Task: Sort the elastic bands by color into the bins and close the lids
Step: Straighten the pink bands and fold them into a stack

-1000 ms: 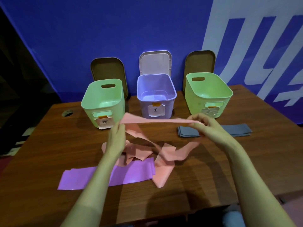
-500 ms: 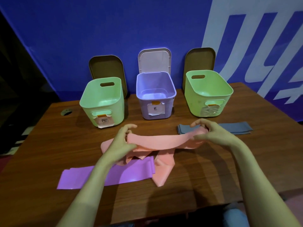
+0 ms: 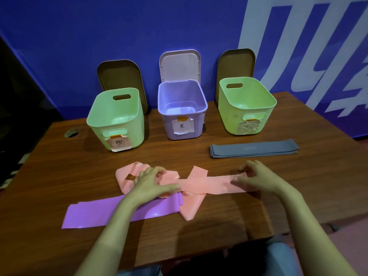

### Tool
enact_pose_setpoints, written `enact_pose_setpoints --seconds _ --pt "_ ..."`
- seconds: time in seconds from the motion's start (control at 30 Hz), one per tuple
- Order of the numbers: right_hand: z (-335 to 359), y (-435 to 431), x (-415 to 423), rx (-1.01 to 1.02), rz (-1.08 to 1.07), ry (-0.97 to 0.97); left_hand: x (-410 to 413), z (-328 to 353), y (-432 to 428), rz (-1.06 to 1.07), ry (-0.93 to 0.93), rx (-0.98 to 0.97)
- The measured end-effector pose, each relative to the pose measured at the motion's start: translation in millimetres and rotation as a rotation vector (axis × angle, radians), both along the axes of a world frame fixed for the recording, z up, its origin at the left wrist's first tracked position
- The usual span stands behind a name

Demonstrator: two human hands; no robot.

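Wooden table (image 3: 59,176), handwritten-label bins (image 3: 185,134): left hand (image 3: 151,184) presses, right hand (image 3: 258,176) pinches pink bands (image 3: 215,183).

Bare left hand (image 3: 151,184), bare right hand (image 3: 256,176), blue-grey trousers (image 3: 278,255)

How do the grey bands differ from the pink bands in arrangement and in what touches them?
The grey bands lie in a neat, flat stack; the pink bands are twisted and folded over each other. No hand touches the grey bands; the left hand and right hand are both on the pink bands. The pink bands overlap the purple band; the grey bands lie apart. Both rest on the table.
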State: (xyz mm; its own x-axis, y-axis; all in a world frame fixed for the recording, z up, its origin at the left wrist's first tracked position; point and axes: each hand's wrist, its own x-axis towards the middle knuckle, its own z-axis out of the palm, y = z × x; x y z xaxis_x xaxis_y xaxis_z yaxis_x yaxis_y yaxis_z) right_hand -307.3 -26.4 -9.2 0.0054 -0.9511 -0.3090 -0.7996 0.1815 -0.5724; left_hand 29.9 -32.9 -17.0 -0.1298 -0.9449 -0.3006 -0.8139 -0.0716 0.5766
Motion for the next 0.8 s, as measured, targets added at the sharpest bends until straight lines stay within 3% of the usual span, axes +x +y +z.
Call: enact_pose_setpoints --seconds 0.07,0.13,0.2,0.3,0.37,0.5,0.63,0.8 --pt "-7.2 3.1 -1.3 -0.131 -0.111 -0.014 -3.4 -4.3 -2.9 0.226 0.052 -0.041" --pt "-13.8 6.5 -1.3 -0.159 -0.178 0.067 -4.3 -9.4 -5.0 0.384 -0.075 -0.103" --pt "-20.0 9.5 -0.4 -0.131 -0.243 0.186 -3.7 -12.1 -1.3 0.384 -0.200 -0.105" --pt "-23.6 15.4 2.0 -0.090 -0.314 0.354 -7.5 -11.9 8.6 0.329 -0.220 -0.010" --pt "-23.1 20.1 3.8 -0.099 -0.332 0.365 -11.1 -9.5 12.0 0.350 -0.220 0.029" --pt "-20.2 27.4 8.9 -0.190 -0.372 0.265 -15.9 -3.8 12.9 0.392 -0.161 -0.008" --pt "-18.0 31.2 12.4 -0.156 -0.290 0.368 -17.5 2.1 15.2 0.379 -0.138 0.009" --pt "-11.6 32.8 15.1 -0.318 -0.285 0.320 -16.6 2.8 17.0 0.454 0.121 0.031"
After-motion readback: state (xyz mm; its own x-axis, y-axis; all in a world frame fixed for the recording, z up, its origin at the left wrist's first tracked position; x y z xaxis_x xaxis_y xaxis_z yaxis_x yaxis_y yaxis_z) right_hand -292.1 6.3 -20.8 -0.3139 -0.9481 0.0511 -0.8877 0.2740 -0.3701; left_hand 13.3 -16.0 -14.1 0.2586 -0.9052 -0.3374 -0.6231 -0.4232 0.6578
